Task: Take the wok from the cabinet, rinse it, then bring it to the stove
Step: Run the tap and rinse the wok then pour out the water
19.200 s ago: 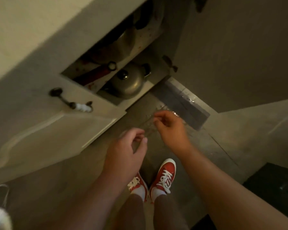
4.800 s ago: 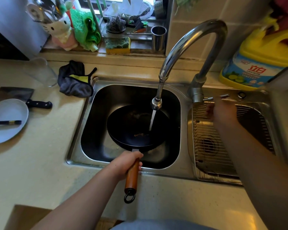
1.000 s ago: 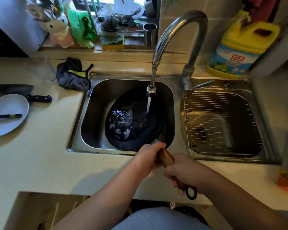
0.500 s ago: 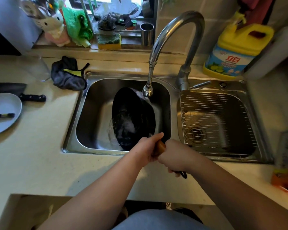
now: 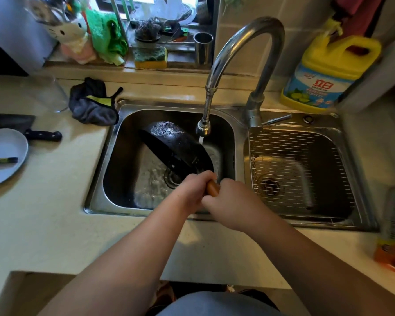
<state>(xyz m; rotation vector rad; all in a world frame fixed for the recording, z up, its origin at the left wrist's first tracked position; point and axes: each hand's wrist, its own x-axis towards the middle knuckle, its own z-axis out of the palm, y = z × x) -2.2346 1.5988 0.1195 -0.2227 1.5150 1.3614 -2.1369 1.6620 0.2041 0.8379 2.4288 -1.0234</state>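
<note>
The black wok is tipped almost upside down in the left sink basin, its wet outer side facing up. Both hands grip its wooden handle: my left hand nearer the wok, my right hand just behind it. Water runs from the curved faucet in a thin stream past the wok's right edge, and foamy water pools around the drain.
The right basin holds a wire rack. A yellow detergent jug stands back right. On the left counter lie a dark cloth, a knife and a plate with chopsticks. Sponges and a steel cup sit on the sill.
The wok has been turned further over to the left, from tilted on edge to nearly inverted, and its water has poured into the basin. Both hands stay on the handle.
</note>
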